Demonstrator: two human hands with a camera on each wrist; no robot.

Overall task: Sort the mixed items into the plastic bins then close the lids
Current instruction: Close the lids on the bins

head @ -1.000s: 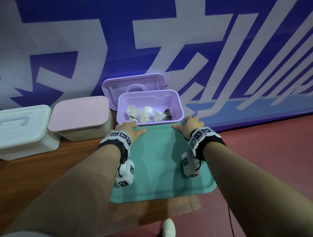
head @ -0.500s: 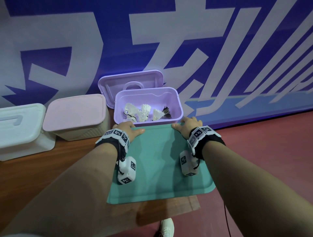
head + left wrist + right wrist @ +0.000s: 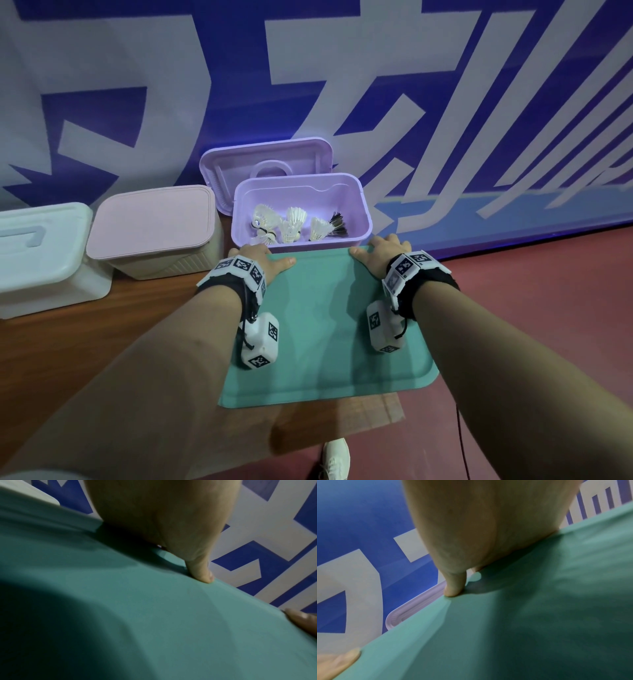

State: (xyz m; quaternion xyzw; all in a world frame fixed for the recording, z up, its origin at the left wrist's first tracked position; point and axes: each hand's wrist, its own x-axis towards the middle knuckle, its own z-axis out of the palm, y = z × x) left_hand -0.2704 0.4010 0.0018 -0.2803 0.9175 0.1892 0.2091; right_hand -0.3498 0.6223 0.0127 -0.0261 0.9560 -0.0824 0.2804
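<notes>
A teal tray with nothing on it lies in front of the open purple bin, its far edge against the bin's front wall. My left hand grips the tray's far left corner, and my right hand grips the far right corner. On both, the thumb lies on top and the fingers curl over the edge. The left wrist view shows the thumb pressing the tray. Several white shuttlecocks and a dark one lie inside the bin. Its purple lid leans behind it.
A pink bin with its lid shut stands left of the purple one, and a white lidded bin is further left. All sit on a wooden bench against a blue and white wall. To the right, red floor lies below the bench.
Both hands keep the same hold on the tray's far corners. Only the head view has shifted slightly.
</notes>
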